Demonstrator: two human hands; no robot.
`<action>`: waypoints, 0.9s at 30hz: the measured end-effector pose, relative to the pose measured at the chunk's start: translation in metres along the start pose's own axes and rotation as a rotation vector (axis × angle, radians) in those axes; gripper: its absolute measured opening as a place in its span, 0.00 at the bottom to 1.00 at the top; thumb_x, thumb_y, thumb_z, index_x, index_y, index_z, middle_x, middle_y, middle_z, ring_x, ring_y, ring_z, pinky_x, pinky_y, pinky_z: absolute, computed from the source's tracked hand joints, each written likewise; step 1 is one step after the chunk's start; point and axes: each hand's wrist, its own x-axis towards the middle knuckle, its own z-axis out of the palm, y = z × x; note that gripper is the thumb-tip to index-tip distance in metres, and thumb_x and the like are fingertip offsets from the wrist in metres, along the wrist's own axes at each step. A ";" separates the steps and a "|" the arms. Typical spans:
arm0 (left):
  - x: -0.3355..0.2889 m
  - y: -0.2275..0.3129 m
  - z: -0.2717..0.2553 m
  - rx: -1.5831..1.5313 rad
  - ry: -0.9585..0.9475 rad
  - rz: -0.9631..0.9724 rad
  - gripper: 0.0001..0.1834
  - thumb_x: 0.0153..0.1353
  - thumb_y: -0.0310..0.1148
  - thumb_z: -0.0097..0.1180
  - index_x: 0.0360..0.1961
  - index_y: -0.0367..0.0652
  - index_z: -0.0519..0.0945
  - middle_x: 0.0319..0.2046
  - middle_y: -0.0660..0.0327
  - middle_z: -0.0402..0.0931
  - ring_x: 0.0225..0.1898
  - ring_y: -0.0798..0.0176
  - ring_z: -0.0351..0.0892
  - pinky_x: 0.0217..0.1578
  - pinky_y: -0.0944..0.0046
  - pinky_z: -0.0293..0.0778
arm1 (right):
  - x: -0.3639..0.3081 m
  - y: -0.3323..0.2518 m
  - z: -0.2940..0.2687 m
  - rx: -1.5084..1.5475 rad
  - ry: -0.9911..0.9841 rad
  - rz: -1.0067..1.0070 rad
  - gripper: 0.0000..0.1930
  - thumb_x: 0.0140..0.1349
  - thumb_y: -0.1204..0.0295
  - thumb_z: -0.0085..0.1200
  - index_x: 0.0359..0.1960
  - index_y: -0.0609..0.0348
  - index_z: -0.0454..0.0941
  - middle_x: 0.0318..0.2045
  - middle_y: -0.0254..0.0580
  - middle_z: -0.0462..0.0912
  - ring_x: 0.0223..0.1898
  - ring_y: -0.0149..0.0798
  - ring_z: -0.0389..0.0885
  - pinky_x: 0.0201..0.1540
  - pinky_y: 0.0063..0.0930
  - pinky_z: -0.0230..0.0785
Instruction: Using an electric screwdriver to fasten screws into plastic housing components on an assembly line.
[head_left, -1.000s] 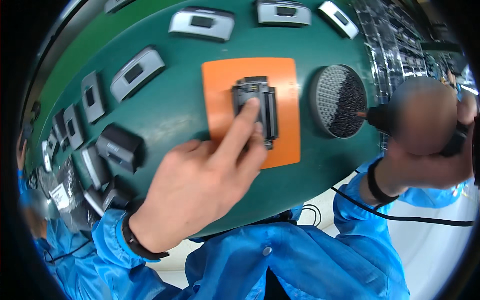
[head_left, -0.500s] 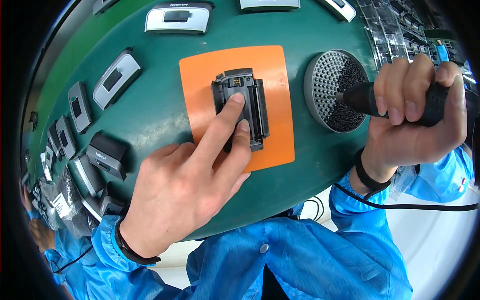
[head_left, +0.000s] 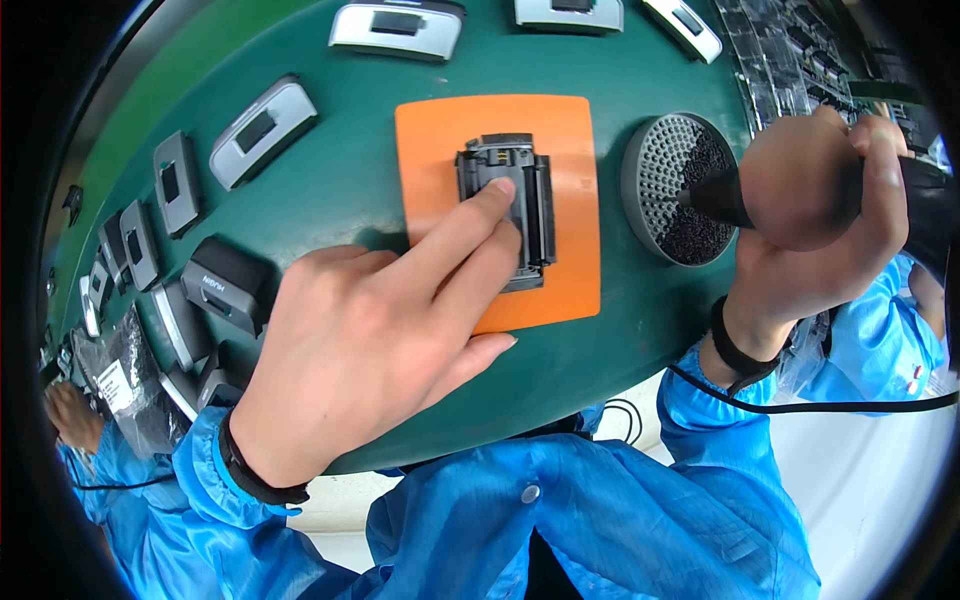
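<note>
A black plastic housing [head_left: 545, 215] with a small gold contact block at its top lies on an orange mat [head_left: 570, 130]. My left hand [head_left: 370, 310] reaches over it from the lower left. Its index fingertip presses on the housing's inner face, the middle finger bends beside it, and the thumb is stretched out over the mat's lower edge. In my right hand [head_left: 810, 220] is a black electric screwdriver [head_left: 722, 198], gripped around its body and partly blurred. The screwdriver's tip is over a round grey screw tray [head_left: 630, 190], where small black screws [head_left: 708, 165] heap on the right side.
Silver-and-black device covers [head_left: 262, 130] stand in an arc along the table's far and left sides. A clear plastic bag [head_left: 135, 390] lies at the left edge. Clear trays of parts [head_left: 785, 50] are at the far right. Another person's hand [head_left: 75, 415] shows at far left. A black cable [head_left: 820, 408] crosses my right sleeve.
The whole view has shifted slightly. My left index and middle fingers are closer together, and the thumb sticks out more. My right hand has turned on the screwdriver, whose tip stays at the screw tray.
</note>
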 end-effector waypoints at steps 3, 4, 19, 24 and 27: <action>-0.001 -0.002 0.001 -0.011 0.000 0.002 0.32 0.46 0.44 0.72 0.52 0.42 0.78 0.64 0.62 0.74 0.23 0.59 0.79 0.26 0.64 0.76 | 0.003 -0.023 -0.002 0.153 -0.040 -0.004 0.13 0.71 0.62 0.41 0.40 0.56 0.75 0.16 0.28 0.63 0.14 0.23 0.60 0.19 0.21 0.56; -0.002 -0.002 0.002 -0.015 -0.002 0.004 0.33 0.45 0.43 0.73 0.52 0.43 0.78 0.64 0.63 0.73 0.23 0.59 0.79 0.26 0.64 0.76 | 0.005 -0.030 0.000 0.166 -0.030 0.004 0.13 0.71 0.62 0.41 0.40 0.56 0.75 0.16 0.28 0.63 0.14 0.23 0.59 0.19 0.21 0.56; -0.005 -0.004 0.015 0.057 0.083 0.028 0.30 0.39 0.37 0.76 0.46 0.44 0.78 0.60 0.63 0.74 0.22 0.58 0.79 0.25 0.62 0.75 | -0.011 -0.012 0.059 0.416 -0.425 -0.048 0.23 0.76 0.51 0.31 0.46 0.58 0.70 0.16 0.37 0.66 0.09 0.32 0.60 0.08 0.26 0.58; -0.007 -0.005 0.017 0.045 0.127 0.032 0.29 0.40 0.37 0.76 0.45 0.44 0.78 0.58 0.63 0.74 0.23 0.58 0.79 0.25 0.61 0.75 | -0.015 -0.010 0.064 0.395 -0.427 -0.044 0.22 0.76 0.52 0.31 0.46 0.58 0.71 0.16 0.37 0.66 0.10 0.31 0.60 0.09 0.26 0.58; -0.007 -0.006 0.018 0.030 0.136 0.036 0.29 0.40 0.37 0.76 0.45 0.43 0.78 0.58 0.62 0.74 0.24 0.58 0.80 0.26 0.61 0.75 | -0.016 -0.008 0.066 0.385 -0.433 -0.043 0.22 0.76 0.52 0.31 0.46 0.58 0.71 0.16 0.36 0.65 0.10 0.31 0.60 0.10 0.26 0.58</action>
